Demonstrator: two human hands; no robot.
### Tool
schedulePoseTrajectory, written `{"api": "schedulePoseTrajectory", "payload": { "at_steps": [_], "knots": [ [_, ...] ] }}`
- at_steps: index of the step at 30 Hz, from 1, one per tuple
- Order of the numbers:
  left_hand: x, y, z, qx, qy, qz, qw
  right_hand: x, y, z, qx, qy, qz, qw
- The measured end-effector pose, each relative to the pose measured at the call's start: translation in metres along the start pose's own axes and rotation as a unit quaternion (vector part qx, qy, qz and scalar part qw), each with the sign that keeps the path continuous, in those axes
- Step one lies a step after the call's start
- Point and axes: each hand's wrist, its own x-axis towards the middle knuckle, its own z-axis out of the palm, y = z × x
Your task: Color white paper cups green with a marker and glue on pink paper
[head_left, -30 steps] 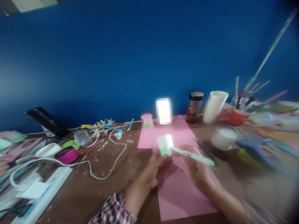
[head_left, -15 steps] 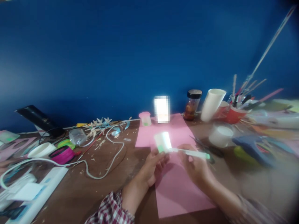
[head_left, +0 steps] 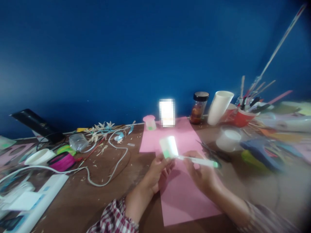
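A small white paper cup [head_left: 169,146] with a green patch near its lower end is gripped in my left hand [head_left: 160,171], tilted above the pink paper [head_left: 190,205]. Between the fingers of my right hand [head_left: 200,174] is a white marker pen [head_left: 200,160] with a green end pointing right. Its other end meets or nearly meets the cup's side; glare hides the exact contact. Behind the cup stands a small cup with a pink scalloped top [head_left: 150,123]. Scissors [head_left: 213,150] lie to the right of my right hand.
Against the blue wall stand a dark-lidded jar [head_left: 199,108], a tall white cup [head_left: 220,108] and a red cup of brushes and pens [head_left: 245,117]. A white cable [head_left: 107,185], pink tape roll [head_left: 62,161] and power strip [head_left: 51,195] occupy the left. A clear tub [head_left: 228,139] sits right.
The whole view has shifted slightly, so things appear a little further left. Both hands keep hold of the cup and the marker pen in nearly the same pose.
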Motion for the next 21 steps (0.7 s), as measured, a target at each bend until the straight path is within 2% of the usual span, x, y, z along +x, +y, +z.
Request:
{"api": "schedulePoseTrajectory", "payload": {
  "at_steps": [4,11,21],
  "knots": [
    [0.0,-0.0005,0.0001,-0.01,-0.007,0.008,1.0,0.0013,-0.0024,-0.0017,-0.002,-0.022,-0.001,1.0],
    [-0.0002,-0.0014,-0.0011,-0.012,-0.019,0.003,1.0,0.002,-0.0036,-0.0017,0.008,-0.018,0.013,1.0],
    [-0.0011,-0.0001,0.0015,-0.032,0.011,-0.007,0.999,0.0018,0.0015,0.0005,-0.001,0.007,-0.001,1.0]
  ]
}}
